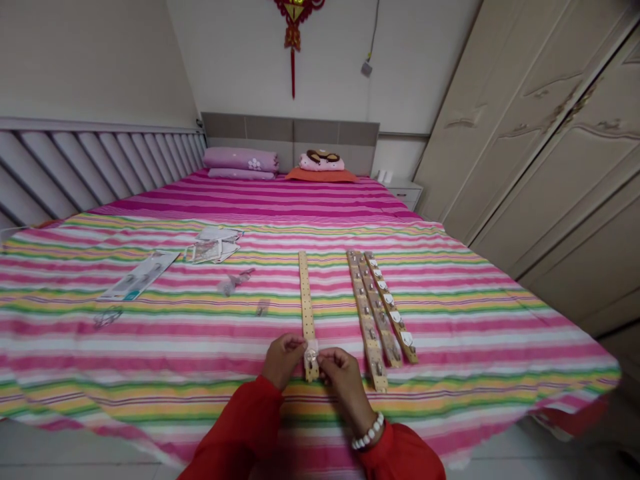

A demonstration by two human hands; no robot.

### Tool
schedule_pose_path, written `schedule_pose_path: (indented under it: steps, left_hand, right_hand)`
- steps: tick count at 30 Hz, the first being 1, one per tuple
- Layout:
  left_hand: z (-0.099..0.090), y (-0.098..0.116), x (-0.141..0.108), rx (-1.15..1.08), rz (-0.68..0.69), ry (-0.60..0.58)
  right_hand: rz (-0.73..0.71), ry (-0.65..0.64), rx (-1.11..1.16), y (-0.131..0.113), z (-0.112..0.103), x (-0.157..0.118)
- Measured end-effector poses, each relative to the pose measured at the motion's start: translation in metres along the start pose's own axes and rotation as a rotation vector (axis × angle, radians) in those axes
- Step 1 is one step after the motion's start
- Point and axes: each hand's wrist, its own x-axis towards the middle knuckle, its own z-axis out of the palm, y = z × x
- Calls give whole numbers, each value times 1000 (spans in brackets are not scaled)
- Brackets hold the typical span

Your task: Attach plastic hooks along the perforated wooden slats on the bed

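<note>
While left hand (281,360) and right hand (344,379) meet, one clear patch (312,345) sits between their fingertips

As the head view looks down over a bed, the two bare hands come together at the near end of a pale perforated strip (306,293), which lies lengthwise on a striped cloth (200,360). The left thumb and forefinger are drawn narrow at the left edge of the patch; the right thumb and forefinger pinch its right edge. The patch carries a shiny metallic piece and lies over the strip's near end; whether it is pressed flat there cannot be told. Red sleeves (253,410) cover both arms, and a white beaded bracelet (369,433) circles the right wrist.

To the right of the hands, three similar strips (381,385) lie side by side, each bearing a row of small metallic pieces; the rightmost row also has white pieces (389,299). To the left are a small clear packet (263,307), a crumpled clear scrap (229,285), a heap of whitish packets (215,244), a long flat sleeve (145,273) with a blue mark, and a thin tangle (108,316) near it. Rolled purple bedding (240,159) and an orange pillow (321,175) rest by the headboard (250,127).
</note>
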Motion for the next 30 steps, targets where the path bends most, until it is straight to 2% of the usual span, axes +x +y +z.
schedule_pose_path:
  steps: [8,14,19,24,30]
  left_hand:
    - [6,-2,-3,-52,-58,30]
    - [6,-5,-3,4,-31,48]
    - [3,-8,1,86,-17,85]
    - [-2,-7,11,145,-54,11]
    - [-3,0,20,207,-129,-88]
  right_hand:
    - [2,0,24,2,0,1]
    - [-8,33,13,10,-1,0]
    - [171,-24,24,10,-1,-5]
    - [242,-66,73,3,1,-8]
    - [253,-22,65,4,7,-6]
